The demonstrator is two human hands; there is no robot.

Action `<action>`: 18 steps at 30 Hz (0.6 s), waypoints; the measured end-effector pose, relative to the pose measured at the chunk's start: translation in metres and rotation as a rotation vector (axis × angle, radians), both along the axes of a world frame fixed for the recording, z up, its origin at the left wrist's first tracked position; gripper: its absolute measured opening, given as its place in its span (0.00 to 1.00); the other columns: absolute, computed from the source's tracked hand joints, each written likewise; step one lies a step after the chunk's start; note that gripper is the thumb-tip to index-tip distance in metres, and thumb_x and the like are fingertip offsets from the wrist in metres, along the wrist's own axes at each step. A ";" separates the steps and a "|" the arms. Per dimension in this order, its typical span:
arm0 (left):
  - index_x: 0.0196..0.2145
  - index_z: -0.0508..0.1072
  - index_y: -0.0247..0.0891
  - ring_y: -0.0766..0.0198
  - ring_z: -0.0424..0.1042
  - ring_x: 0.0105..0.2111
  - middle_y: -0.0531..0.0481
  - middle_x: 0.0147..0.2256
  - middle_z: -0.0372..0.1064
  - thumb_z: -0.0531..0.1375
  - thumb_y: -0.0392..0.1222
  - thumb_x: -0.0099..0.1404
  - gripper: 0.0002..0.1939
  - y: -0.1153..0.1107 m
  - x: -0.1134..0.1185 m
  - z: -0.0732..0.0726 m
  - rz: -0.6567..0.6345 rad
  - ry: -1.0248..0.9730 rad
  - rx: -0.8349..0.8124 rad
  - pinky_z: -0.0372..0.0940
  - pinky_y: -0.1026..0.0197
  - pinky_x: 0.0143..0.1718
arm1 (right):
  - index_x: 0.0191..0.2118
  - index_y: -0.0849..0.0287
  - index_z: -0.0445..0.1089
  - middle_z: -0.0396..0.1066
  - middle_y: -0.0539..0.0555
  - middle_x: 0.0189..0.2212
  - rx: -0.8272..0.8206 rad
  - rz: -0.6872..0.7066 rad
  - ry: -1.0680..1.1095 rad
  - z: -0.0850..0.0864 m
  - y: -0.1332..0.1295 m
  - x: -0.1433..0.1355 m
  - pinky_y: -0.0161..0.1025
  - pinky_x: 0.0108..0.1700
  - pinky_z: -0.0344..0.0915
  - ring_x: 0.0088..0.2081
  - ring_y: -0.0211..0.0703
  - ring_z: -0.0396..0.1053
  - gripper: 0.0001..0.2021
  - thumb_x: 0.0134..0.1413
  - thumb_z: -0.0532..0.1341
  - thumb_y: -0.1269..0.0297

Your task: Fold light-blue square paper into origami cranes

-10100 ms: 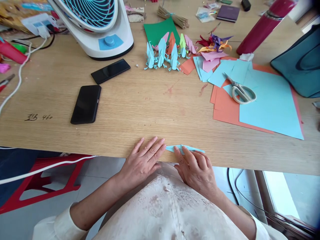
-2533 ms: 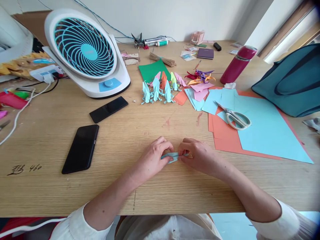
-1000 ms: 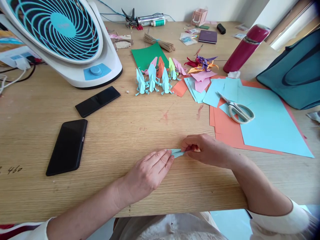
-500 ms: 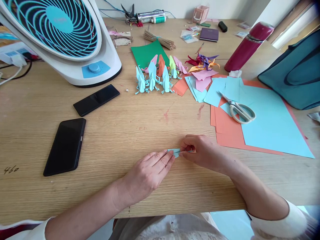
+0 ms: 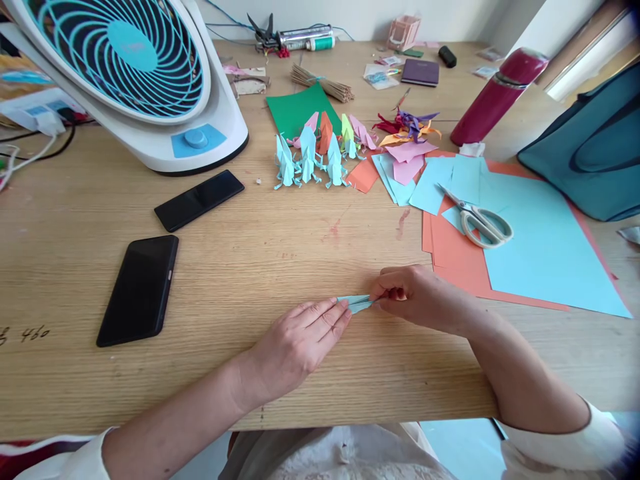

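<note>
A narrow strip of folded light-blue paper (image 5: 358, 305) lies low on the table in front of me. My left hand (image 5: 299, 339) rests flat with its fingers stretched out, the tips pressing the strip's left end against the wood. At the other end, the thumb and fingers of my right hand (image 5: 424, 300) pinch the paper; the tip there is hidden inside the grip. Farther back stand several folded paper figures, among them a light-blue one (image 5: 335, 163) and an orange one (image 5: 325, 133).
Scissors (image 5: 483, 223) lie on light-blue sheets (image 5: 550, 260) and orange sheets (image 5: 457, 270) at the right. Two black phones, one near (image 5: 137, 290) and one farther (image 5: 199, 200), are at the left by a fan (image 5: 215, 127). A red flask (image 5: 500, 97) stands near a teal bag (image 5: 590, 147).
My right hand has slid a little to the right along the strip, and more of the paper shows between the hands. The left hand keeps its place on it.
</note>
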State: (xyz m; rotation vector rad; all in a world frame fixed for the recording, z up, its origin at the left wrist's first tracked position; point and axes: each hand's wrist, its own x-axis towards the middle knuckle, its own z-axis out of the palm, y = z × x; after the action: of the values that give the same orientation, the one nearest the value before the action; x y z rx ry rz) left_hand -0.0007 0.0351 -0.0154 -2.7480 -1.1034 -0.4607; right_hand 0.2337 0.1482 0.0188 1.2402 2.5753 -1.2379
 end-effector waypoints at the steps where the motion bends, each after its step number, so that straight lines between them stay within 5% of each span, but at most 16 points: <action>1: 0.56 0.69 0.28 0.57 0.72 0.55 0.40 0.56 0.71 0.45 0.30 0.74 0.19 0.000 0.000 0.000 -0.001 -0.002 0.000 0.70 0.55 0.52 | 0.31 0.55 0.75 0.70 0.48 0.28 -0.003 0.002 0.007 0.000 0.000 0.000 0.34 0.31 0.60 0.28 0.37 0.64 0.08 0.53 0.58 0.70; 18: 0.57 0.69 0.28 0.56 0.71 0.55 0.40 0.56 0.71 0.46 0.30 0.74 0.19 -0.001 0.000 -0.001 0.005 0.002 -0.007 0.70 0.55 0.52 | 0.29 0.57 0.70 0.71 0.49 0.31 0.122 -0.092 -0.038 -0.007 -0.012 -0.014 0.34 0.31 0.54 0.29 0.36 0.64 0.04 0.53 0.60 0.70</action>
State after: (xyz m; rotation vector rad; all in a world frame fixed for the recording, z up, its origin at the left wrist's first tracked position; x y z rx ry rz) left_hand -0.0002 0.0338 -0.0169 -2.7507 -1.1137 -0.4535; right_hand 0.2199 0.1362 0.0118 1.4053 2.6299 -1.0733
